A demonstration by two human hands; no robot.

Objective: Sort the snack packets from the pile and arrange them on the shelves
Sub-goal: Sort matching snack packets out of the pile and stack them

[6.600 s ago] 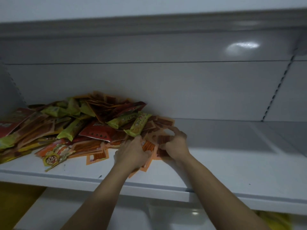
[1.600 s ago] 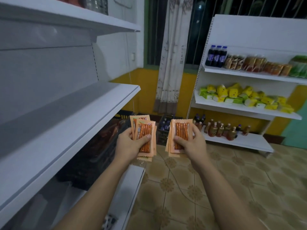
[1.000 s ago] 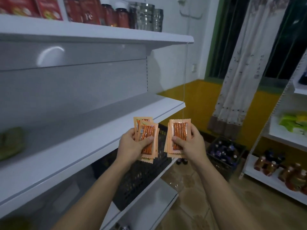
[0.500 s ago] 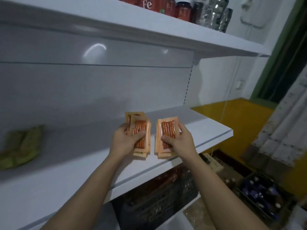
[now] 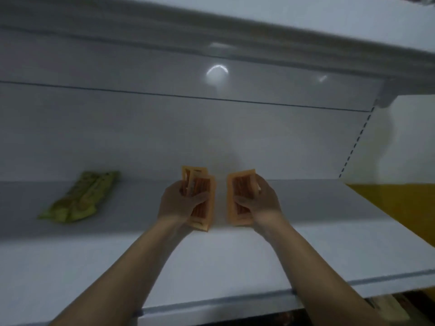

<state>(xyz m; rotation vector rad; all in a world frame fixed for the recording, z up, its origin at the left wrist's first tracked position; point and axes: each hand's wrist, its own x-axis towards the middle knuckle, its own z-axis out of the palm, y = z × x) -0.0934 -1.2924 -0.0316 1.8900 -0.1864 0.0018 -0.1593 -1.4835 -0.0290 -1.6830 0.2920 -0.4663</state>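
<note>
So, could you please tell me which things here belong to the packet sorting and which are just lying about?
In the job:
left hand, gripping the left stack of orange packets
right hand, gripping the right stack of orange packets
white shelf under both hands
green packets, lying on its left part

Just there:
upper shelf
yellow wall at the right

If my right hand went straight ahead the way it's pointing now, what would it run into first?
Probably the shelf's white back panel. The right hand, holding orange packets, points toward it over bare shelf; the green packets lie well off to the left. Depth is hard to judge.
</note>
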